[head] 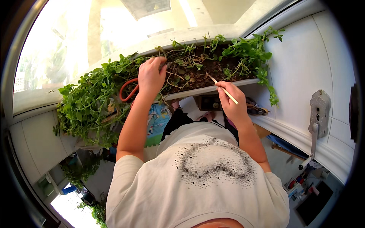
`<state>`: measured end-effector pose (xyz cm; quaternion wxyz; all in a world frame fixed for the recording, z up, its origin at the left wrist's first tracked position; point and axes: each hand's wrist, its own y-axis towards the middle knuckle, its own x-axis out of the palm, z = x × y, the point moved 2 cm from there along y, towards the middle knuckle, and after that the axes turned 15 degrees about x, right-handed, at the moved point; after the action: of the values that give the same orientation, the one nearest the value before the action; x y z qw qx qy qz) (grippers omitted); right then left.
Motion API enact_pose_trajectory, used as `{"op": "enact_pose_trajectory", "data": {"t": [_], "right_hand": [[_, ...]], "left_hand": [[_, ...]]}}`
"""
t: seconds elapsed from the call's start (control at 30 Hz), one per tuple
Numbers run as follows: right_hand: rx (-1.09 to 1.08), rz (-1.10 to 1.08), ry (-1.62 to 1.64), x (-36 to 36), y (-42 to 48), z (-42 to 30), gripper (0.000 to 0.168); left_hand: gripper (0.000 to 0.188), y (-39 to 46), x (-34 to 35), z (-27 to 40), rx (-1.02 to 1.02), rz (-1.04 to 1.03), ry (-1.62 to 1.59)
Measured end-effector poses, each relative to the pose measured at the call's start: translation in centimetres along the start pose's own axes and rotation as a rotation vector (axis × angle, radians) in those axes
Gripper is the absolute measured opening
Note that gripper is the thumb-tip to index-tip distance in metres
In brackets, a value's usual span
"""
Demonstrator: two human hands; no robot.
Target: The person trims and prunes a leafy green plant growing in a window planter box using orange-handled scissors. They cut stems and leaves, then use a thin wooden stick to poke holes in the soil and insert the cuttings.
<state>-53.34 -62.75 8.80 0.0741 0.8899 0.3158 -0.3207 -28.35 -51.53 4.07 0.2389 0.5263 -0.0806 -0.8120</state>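
In front of me a long planter trough point(194, 90) full of dark soil point(211, 69) sits below the window. My right hand point(232, 98) grips a thin pale wooden stick point(230, 95), its tip at the soil near the front rim. Over the planter's middle is my left hand point(152, 72), fingers curled down among thin vines and slightly blurred. Whether anything is between those fingers cannot be seen. Red-orange looped handles point(123, 91), apparently of scissors, show just left of that wrist. Bare stems and withered vines point(182, 61) spread across the soil beside my left hand.
Dense leafy vines point(88, 105) spill over the planter's left end, and more foliage point(251, 48) trails down at the right. Window glass point(62, 42) rises behind. A metal lever handle point(314, 131) juts out at right. Below the planter lies a blue printed bag point(157, 121).
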Motion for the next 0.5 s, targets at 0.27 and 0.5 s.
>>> {"op": "enact_pose_trajectory", "data": {"t": [0.27,0.5], "right_hand": [[-0.039,-0.051,-0.007,0.4,0.7,-0.7,0.01],[-0.105,-0.09,0.067,1.5,1.1,-1.7,0.01]], "left_hand": [[0.01,-4.0,-2.7,1.1,0.101,-0.137,0.098],[0.021,-7.9,-4.8,-0.7,-0.058,0.001,0.266]]}}
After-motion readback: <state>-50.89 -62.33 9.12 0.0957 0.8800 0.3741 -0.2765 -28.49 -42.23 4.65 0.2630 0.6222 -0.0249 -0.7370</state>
